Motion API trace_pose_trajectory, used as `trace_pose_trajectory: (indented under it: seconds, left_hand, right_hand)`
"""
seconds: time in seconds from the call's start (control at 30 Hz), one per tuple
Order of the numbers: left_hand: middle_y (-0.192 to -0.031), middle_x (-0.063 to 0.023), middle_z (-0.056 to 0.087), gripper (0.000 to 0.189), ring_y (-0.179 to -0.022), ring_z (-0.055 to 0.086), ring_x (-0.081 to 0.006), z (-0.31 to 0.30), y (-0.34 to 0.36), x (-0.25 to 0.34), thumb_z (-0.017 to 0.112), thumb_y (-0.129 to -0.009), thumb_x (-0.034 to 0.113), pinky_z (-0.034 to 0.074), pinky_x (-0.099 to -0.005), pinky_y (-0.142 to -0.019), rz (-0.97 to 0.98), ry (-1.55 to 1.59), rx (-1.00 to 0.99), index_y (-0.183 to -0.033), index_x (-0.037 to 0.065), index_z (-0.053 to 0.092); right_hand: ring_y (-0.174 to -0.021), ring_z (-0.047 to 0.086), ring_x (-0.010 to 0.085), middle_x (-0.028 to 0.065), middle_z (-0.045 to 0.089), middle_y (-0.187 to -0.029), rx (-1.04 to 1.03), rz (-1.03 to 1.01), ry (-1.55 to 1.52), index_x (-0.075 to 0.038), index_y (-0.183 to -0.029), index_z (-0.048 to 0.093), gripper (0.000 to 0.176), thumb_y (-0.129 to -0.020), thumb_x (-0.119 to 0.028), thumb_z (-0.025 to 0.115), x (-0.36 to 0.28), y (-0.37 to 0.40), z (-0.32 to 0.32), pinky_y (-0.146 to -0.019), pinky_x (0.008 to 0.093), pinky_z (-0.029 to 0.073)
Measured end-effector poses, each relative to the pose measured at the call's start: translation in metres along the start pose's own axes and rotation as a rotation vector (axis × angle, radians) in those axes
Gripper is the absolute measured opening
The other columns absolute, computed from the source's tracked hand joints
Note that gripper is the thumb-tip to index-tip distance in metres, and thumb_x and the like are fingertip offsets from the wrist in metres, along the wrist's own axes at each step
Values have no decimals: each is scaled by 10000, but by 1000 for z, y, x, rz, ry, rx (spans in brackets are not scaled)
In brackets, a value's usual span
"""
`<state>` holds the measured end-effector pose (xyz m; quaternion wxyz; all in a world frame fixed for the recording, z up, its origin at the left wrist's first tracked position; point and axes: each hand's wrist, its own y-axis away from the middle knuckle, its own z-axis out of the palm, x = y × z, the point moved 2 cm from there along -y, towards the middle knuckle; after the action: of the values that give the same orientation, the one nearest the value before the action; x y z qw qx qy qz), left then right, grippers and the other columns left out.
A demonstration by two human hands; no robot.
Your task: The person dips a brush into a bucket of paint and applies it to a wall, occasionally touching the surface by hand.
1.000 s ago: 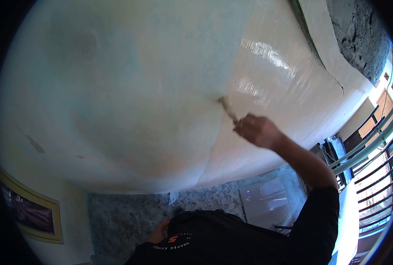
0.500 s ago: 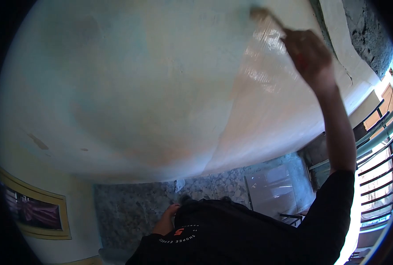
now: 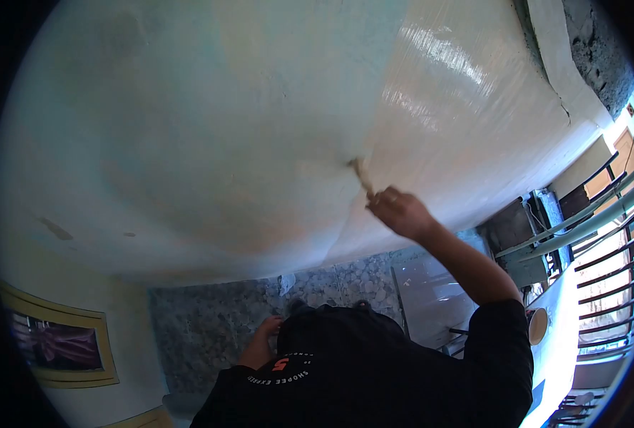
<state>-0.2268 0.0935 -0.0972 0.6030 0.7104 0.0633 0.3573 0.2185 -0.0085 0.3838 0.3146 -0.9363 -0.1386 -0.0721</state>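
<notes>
My right hand [image 3: 402, 212] is closed round the handle of a paintbrush [image 3: 362, 177]. The bristles meet the wall [image 3: 246, 135] near its middle, close to the line where a glossy, wet-looking area [image 3: 445, 60] borders the duller, blue-tinged surface. Low beside my body, my left hand [image 3: 266, 334] hangs near the dark shirt [image 3: 374, 371]. Its fingers are mostly hidden, so what they do does not show.
A stone-patterned floor [image 3: 210, 321] runs along the wall's foot, with a pale smooth panel [image 3: 431, 289] on it. To the right stand a round container [image 3: 538, 326] and barred window [image 3: 613, 292]. A yellow-framed window [image 3: 57, 339] is at left.
My right hand has brought the paintbrush down and left, from high on the wall to its middle. The round container has come into view. My left hand stays low by my body.
</notes>
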Motion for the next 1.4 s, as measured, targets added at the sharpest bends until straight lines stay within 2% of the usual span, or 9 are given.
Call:
trace_pose_trajectory:
  seconds: [0.2,0.5,0.7,1.03,1.1,1.13,1.2,1.33,1.4]
  left_hand:
    - [-1081,-69,559,533,-983,547,-239,-5,10,29,590,-751,165,446,-453,-817,-49,-53,35,-1268,136,464]
    - [-1072,-63,558,476,-997,534,-231,-7,-19,37,575,-751,167,439,-454,-821,94,-193,-35,-1222,158,509]
    - [-1064,-59,556,455,-995,532,-226,-7,-20,43,574,-750,169,438,-450,-823,96,-248,-45,-1202,159,526]
    - [-1032,-78,586,435,-944,555,-212,-25,11,-12,571,-753,138,459,-405,-794,104,-150,35,-1187,138,553]
    - [-1018,-79,595,424,-923,565,-212,25,-25,82,570,-758,135,464,-391,-780,157,-114,37,-1182,128,557]
    - [-1010,-80,599,419,-912,569,-211,-38,4,-50,570,-761,134,466,-384,-772,183,-97,38,-1179,124,558]
    - [-996,-81,608,408,-891,579,-210,8,-41,31,570,-766,130,471,-369,-757,240,-71,36,-1174,115,562]
    - [-926,-79,639,342,-799,613,-202,4,2,69,583,-809,164,485,-304,-713,256,70,158,-1136,62,583]
    - [-927,-88,645,329,-804,623,-191,-5,-2,110,588,-843,226,487,-289,-720,574,-141,261,-1116,44,590]
  right_hand:
    - [-643,570,161,39,573,-733,-96,3,-53,-49,-919,610,167,-784,-137,655,15,-7,-9,-436,277,474]
    - [-657,585,162,55,598,-792,524,-47,392,3,-963,617,270,-733,-100,714,55,-93,-161,-532,257,504]
    - [-672,587,145,54,601,-797,526,1,424,0,-956,620,260,-739,-111,709,48,-84,-117,-510,243,507]
    - [-666,609,184,85,615,-831,359,354,-356,-18,-923,618,118,-819,-74,613,-29,4,-1,-530,263,516]
    - [-671,614,184,96,620,-843,460,485,-495,-1,-929,614,113,-842,-69,594,-41,1,1,-554,265,530]
    - [-683,616,181,104,619,-842,626,833,-918,11,-937,610,127,-861,-86,582,-45,1,1,-578,278,543]
    - [-726,619,163,121,610,-833,817,1252,-1455,27,-953,582,172,-900,-133,552,-55,5,12,-619,318,569]
    - [-667,627,154,141,611,-792,815,1285,-1462,36,-923,523,124,-880,-72,568,-77,7,23,-588,294,561]
    - [-627,622,158,136,602,-752,782,1208,-1305,34,-898,505,102,-881,-53,556,-74,7,25,-562,290,554]
